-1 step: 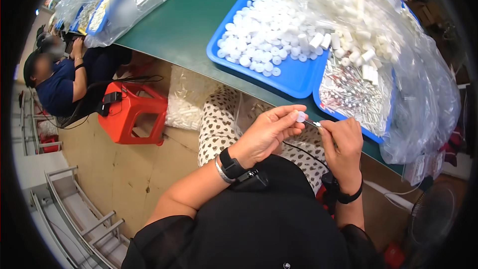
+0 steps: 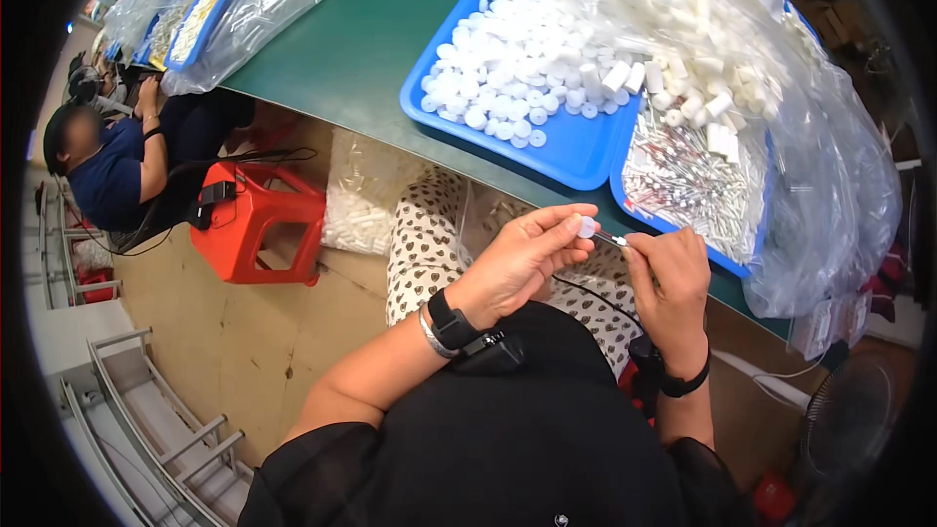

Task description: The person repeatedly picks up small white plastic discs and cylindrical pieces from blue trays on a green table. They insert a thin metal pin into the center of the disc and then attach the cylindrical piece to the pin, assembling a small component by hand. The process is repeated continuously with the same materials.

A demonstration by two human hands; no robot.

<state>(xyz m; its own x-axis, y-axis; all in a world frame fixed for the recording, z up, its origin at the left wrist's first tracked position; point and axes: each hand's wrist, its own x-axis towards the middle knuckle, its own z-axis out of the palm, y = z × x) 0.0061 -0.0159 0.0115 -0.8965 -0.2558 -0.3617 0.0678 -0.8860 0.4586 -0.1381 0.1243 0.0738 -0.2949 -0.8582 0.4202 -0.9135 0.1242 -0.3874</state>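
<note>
Above my lap, my left hand (image 2: 532,259) pinches a small white plastic disc (image 2: 587,226) between thumb and fingertips. A thin, dark-and-white stick-like piece (image 2: 613,238) runs from the disc toward my right hand (image 2: 672,278), whose thumb and forefinger are closed on its white end. Whether the stick passes into the disc is too small to tell. Beyond my hands, a blue tray (image 2: 576,161) holds many similar white discs (image 2: 512,88). A second blue tray (image 2: 617,197) to its right holds a heap of thin white and reddish sticks (image 2: 693,176).
White cylinders (image 2: 717,102) spill from a large clear bag (image 2: 820,156) at the right of the green table (image 2: 342,24). At left are a red stool (image 2: 259,224), a seated person (image 2: 117,161) and metal rails (image 2: 161,410). A fan (image 2: 854,415) stands lower right.
</note>
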